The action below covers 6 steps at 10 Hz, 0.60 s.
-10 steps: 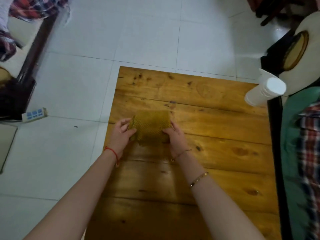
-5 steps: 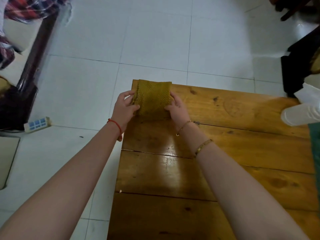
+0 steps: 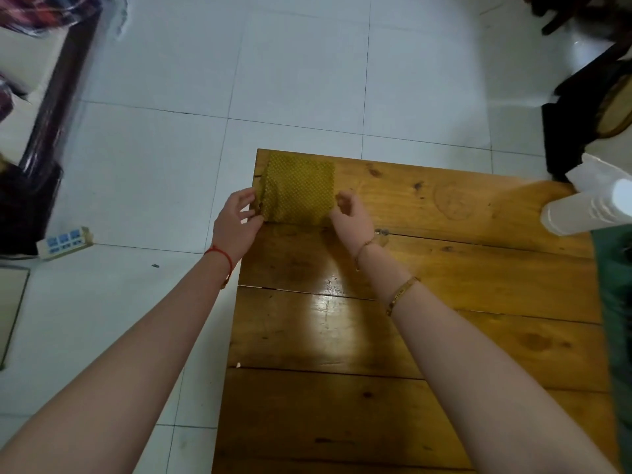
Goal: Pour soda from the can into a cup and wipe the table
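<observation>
Nearest lay bare, glossy boards of the table [image 3: 342, 336] under both forearms. Beyond them the left hand [image 3: 236, 222] pinched the near-left edge of the yellow cloth [image 3: 297, 193], while the right hand [image 3: 352, 218] sat just beside its right edge, fingers curled loosely; whether it gripped was unclear. The cloth lay at the far-left corner, beyond both hands. It looked light, limp and textured, best taken by two corners or bunched.
</observation>
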{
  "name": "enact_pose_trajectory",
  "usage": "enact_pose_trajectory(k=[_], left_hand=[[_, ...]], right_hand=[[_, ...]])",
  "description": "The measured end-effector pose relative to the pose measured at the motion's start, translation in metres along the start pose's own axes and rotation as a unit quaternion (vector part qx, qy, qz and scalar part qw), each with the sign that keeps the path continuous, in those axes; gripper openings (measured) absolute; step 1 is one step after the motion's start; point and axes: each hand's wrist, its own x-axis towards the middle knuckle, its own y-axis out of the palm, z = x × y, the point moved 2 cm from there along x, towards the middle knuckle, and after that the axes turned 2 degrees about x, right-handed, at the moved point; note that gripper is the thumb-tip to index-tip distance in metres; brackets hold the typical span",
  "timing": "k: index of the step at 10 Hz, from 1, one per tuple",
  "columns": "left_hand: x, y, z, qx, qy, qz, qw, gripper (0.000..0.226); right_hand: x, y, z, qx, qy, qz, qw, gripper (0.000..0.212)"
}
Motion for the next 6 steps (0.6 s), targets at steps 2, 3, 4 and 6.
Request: enact_pose_trajectory(k=[2,3,4,6], left_hand=[[-0.058,-0.011,-0.005,0.163,0.082,0.013,0.983,0.048],[-0.088,-0.022,-0.015,0.219,0.101,0.035,0.97,0.051],[-0.12,-0.035,-0.036,0.244,0.119,0.042,0.961,0.053],[-0.21,-0.055,-0.076,0.297,0.173,0.003,0.939,0.053]], right_hand=[[-0.046,-0.023,-0.006,-0.293,-0.081,0.004,0.953,0.046],[-0.079,-0.047,0.001,-0.37,-0.1,0.019,0.923,0.049],[-0.117,-0.072,0.012,-0.396,-0.117,0.015,0.911,0.052],[-0.194,-0.126,0.03,-0.436,-0.185,-0.014,0.881,0.051]])
